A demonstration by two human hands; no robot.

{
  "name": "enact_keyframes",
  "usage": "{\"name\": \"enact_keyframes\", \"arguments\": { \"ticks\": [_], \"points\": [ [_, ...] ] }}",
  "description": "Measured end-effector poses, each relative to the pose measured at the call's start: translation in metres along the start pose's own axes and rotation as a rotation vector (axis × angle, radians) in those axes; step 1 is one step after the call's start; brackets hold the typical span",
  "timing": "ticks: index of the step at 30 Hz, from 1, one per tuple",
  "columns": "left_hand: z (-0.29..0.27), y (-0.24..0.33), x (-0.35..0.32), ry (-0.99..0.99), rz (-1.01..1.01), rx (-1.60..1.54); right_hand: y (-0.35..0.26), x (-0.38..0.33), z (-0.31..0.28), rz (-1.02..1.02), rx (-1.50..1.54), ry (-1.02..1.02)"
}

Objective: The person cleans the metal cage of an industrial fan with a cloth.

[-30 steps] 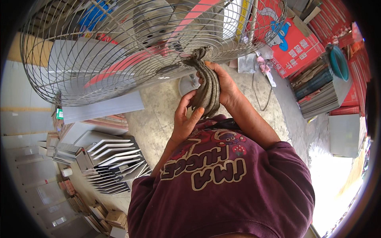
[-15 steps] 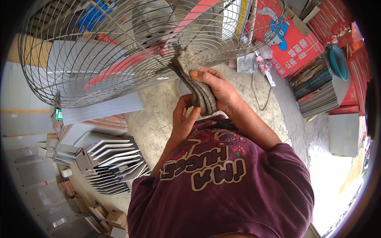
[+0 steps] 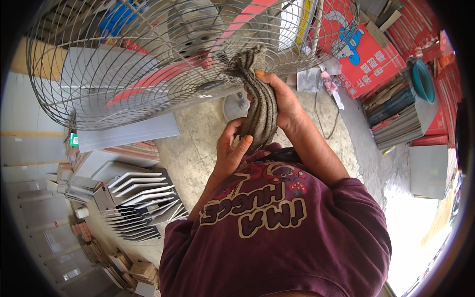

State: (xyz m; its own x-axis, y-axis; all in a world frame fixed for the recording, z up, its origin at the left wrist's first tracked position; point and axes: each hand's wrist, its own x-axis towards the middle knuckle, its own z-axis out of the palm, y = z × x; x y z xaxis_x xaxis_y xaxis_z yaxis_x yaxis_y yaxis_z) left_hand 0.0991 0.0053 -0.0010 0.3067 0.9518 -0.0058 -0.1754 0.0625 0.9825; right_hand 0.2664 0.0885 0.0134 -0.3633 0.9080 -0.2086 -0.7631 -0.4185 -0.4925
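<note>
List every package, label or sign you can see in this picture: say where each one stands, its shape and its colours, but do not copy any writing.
Red carton: upper right, behind the fan guard; flat box face, red with a blue and white cartoon figure.
Red boxes: stacked at the far right edge; red with pale print.
Green label: left, below the fan; small rectangle, green and white.
Brown cartons: bottom left; small, plain brown.

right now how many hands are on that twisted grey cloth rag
2: the right hand grips the twisted grey cloth rag near the round wire fan guard; the left hand holds its lower end.
</note>
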Motion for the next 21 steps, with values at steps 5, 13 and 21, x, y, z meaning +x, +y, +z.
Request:
{"name": "enact_keyframes", "arguments": {
  "ticks": [5, 13, 21],
  "points": [
    [0.004, -0.005, 0.001, -0.017, -0.054, 0.013, 0.0, 0.001, -0.024, 0.025, 0.065, 0.097],
    [0.004, -0.013, 0.004, -0.079, -0.063, 0.075, 0.011, -0.004, -0.033, -0.013, 0.12, 0.252],
    [0.005, -0.003, -0.002, -0.027, -0.071, -0.025, 0.0, -0.021, 0.02, -0.022, -0.113, 0.041]
  ]
}}
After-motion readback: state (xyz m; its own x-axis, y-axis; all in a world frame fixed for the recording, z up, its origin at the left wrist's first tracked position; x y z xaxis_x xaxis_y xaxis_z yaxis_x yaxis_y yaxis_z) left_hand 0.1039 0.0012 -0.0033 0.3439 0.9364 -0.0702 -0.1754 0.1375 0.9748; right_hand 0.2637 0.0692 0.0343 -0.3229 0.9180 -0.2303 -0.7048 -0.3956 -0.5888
